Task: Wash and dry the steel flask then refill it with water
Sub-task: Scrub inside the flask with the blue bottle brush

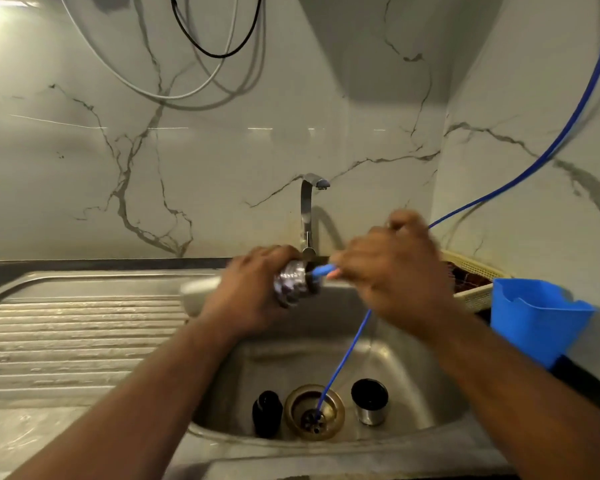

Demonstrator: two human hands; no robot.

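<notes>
Steel flask (291, 284) in left hand (253, 289), blue item (321, 270) in right hand (392, 271).

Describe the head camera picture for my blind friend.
Over a sink, the left hand grips a steel flask sideways while the right hand holds a blue tool at its mouth. A black cap and a steel cup sit beside the drain.

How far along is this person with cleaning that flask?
Done: the steel flask looks opened, with a black stopper and a steel cap sitting in the sink by the drain. In hand: the left hand grips it sideways over the sink while the right hand holds a blurred blue tool at its mouth, probably scrubbing. Left: rinsing, drying and refilling; no water shows at the tap.
</notes>
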